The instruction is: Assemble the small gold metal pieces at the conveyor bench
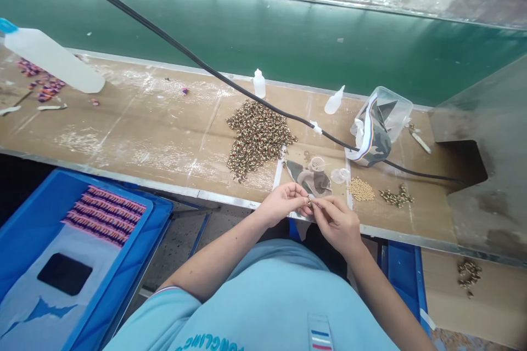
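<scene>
Tiny brass-coloured metal piece (309, 203) sits pinched between the fingertips of both hands, low in the middle of the view, right over the near edge of a scuffed brown workbench (156, 126). The left hand (284, 202) comes in from 8 o'clock and the right hand (338, 222) from 4 o'clock. Thumb and forefinger of each are closed on the piece, the other fingers loosely curled; the piece is too small to tell its shape. Just past the hands, at their 12 o'clock, lies a scrap of camouflage cloth (315, 180) with a clear round plastic cap (340, 175) beside it. At 11 o'clock spreads a large heap of small brass-and-red parts (257, 137). At 2 o'clock lie a small pile of pale gold beads (361, 189) and a scatter of darker brass parts (397, 196), and behind them a clear plastic tub (397, 104) holding striped ribbon. A black cable (288, 114) crosses the bench from 10 o'clock to 3 o'clock. A blue plastic crate (28, 225) stands below the bench at 8 o'clock. Because the hands work over the bench edge, not its surface, a slackened pinch would probably drop the piece into the lap or the gap below. A swinging right wrist could also scatter the nearby gold beads.
</scene>
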A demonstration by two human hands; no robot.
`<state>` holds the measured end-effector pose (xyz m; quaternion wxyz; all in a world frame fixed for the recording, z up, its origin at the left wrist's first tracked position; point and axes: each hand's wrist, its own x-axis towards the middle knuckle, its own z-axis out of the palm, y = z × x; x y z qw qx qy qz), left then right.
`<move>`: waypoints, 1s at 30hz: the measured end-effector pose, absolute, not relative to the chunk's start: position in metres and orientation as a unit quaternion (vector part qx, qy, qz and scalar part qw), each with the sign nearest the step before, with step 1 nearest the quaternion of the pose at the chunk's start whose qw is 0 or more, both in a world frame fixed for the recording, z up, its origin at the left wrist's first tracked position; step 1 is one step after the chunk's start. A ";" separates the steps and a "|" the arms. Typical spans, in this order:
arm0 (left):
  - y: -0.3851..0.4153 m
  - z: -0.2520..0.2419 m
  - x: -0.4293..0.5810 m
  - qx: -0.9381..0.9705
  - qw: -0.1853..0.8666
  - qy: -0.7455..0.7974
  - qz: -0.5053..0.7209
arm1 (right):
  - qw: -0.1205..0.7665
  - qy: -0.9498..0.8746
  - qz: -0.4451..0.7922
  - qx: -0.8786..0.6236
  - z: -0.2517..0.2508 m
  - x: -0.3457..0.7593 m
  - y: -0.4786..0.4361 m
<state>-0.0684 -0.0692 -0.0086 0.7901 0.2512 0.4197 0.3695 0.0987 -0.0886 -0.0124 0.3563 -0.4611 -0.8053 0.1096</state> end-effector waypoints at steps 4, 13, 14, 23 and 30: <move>-0.069 -0.010 -0.069 0.251 0.796 0.408 0.370 | 0.338 -0.824 0.059 -0.450 -0.013 0.100 -0.090; -0.069 -0.015 -0.073 0.271 0.804 0.376 0.371 | 0.336 -0.825 0.061 -0.450 -0.007 0.098 -0.087; -0.069 -0.015 -0.073 0.272 0.805 0.375 0.370 | 0.335 -0.827 0.059 -0.448 -0.005 0.098 -0.086; -0.070 -0.014 -0.075 0.275 0.810 0.358 0.375 | 0.325 -0.836 0.059 -0.439 0.001 0.099 -0.085; -0.070 -0.015 -0.076 0.274 0.811 0.352 0.378 | 0.329 -0.836 0.069 -0.435 0.004 0.099 -0.085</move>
